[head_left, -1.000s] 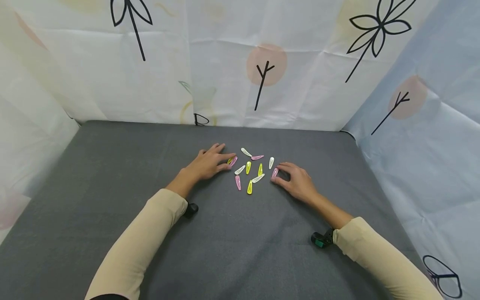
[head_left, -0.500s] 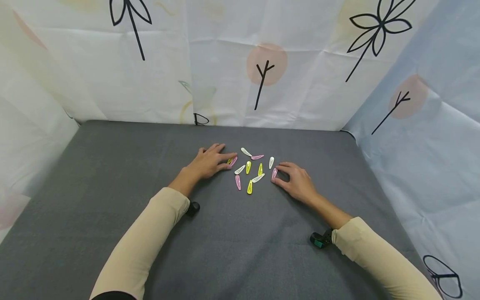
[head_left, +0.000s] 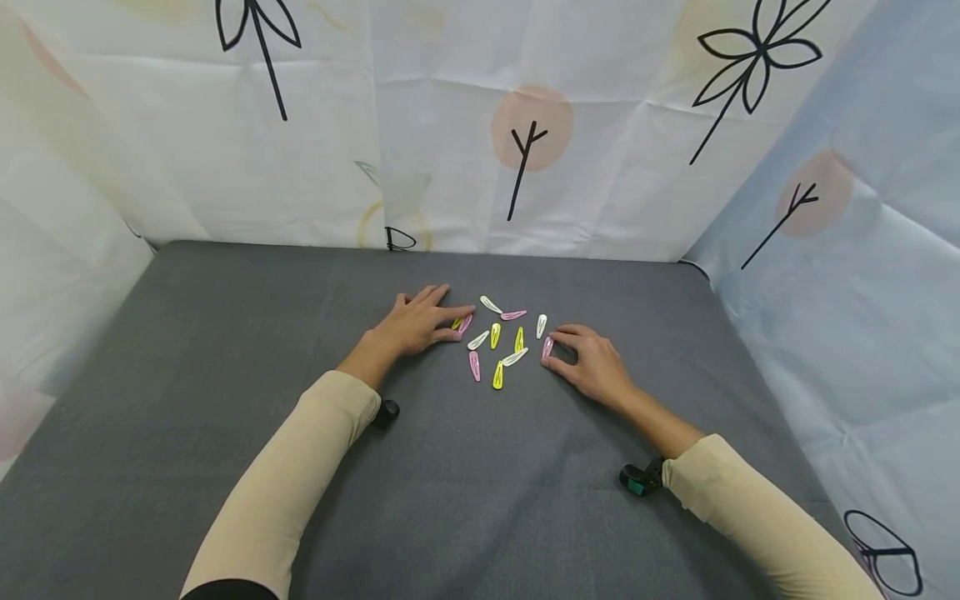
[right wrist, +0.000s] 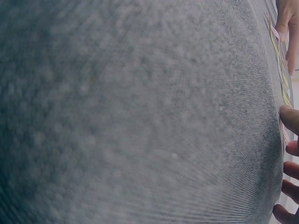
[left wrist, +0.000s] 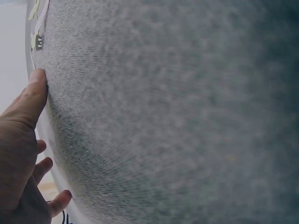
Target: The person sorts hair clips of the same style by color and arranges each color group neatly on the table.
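Note:
In the head view my left hand (head_left: 414,327) rests on the grey cloth with fingers spread. Its thumb and index finger lie on either side of a pink snap hair clip (head_left: 466,323) and a partly covered yellow clip (head_left: 456,323). Opposite, the thumb and index fingertips of my right hand (head_left: 594,364) touch the two ends of another pink clip (head_left: 547,347). Between the hands lie several more clips, among them a white clip (head_left: 542,326), a yellow clip (head_left: 496,336) and a pink clip (head_left: 474,366). Both wrist views show the clips only edge-on.
A grey cloth (head_left: 450,500) covers the table, with the clips grouped toward its far half. White printed curtains (head_left: 442,167) stand behind it and at both sides. Each wrist carries a small black camera (head_left: 641,479).
Both hands stay nearly in place. The pink clip at my right hand has shifted very slightly left and nearer; the other clips look unchanged.

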